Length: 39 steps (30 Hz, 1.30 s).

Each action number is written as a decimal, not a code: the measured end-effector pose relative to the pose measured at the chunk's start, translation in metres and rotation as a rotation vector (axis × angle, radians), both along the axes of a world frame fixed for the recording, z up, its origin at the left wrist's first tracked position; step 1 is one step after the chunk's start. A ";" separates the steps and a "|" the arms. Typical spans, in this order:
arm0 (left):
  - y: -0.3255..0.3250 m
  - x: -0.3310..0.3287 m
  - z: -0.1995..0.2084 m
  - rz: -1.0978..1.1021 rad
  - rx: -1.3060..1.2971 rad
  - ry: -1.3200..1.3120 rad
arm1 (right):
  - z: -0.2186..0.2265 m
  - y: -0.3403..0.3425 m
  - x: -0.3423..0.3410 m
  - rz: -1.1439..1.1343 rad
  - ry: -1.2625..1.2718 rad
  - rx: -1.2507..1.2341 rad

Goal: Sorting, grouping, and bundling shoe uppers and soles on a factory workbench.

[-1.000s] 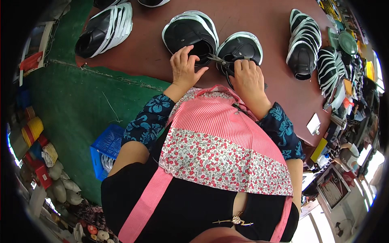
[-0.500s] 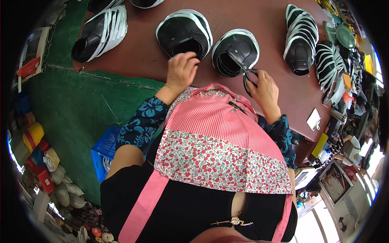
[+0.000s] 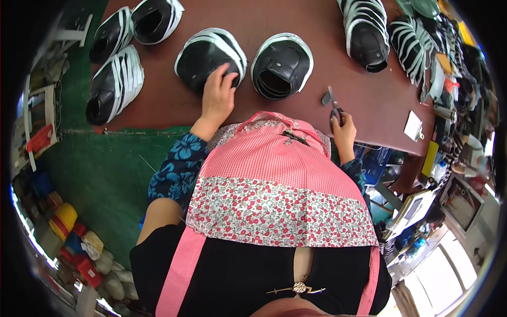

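left hand (image 3: pixel 217 95) reaches fwd, palm down, fingers spread & lightly curled, pressed flat onto what's under it. left forearm bare from wrist to abt the elbow, upper arm in a blue floral sleeve, angled up & slightly right. right hand (image 3: pixel 342 131) sits lower & closer to the body, at the person's right, fingers closed in a grip, knuckles up. right wrist bent, sleeve showing just below it.

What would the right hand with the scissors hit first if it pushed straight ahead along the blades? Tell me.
The right hand holds scissors pointing up the brown table. Bare tabletop lies ahead, passing between the open black cap stack and another stack; nothing seems to block it, though depth is unclear.
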State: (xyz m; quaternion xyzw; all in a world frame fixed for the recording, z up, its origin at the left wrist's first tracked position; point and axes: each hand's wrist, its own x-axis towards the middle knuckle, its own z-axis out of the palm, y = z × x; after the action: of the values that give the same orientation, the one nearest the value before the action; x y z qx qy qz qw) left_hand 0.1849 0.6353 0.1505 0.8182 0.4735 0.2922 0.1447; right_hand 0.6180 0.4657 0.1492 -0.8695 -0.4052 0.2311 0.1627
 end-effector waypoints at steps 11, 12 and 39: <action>-0.034 0.016 -0.001 0.219 0.025 0.361 | -0.056 0.052 0.045 0.213 -0.365 0.222; -0.034 0.026 -0.003 0.238 0.047 0.393 | -0.058 0.065 0.017 0.165 -0.163 0.296; -0.024 0.004 0.116 0.042 0.133 0.207 | 0.112 0.145 -0.150 0.518 0.355 0.535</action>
State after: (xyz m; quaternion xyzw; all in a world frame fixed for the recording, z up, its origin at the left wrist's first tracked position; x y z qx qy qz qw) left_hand 0.1886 0.6111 0.2661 0.8417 0.4825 0.2398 0.0346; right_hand 0.4681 0.6105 0.2610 -0.6126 -0.6219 0.2973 0.3868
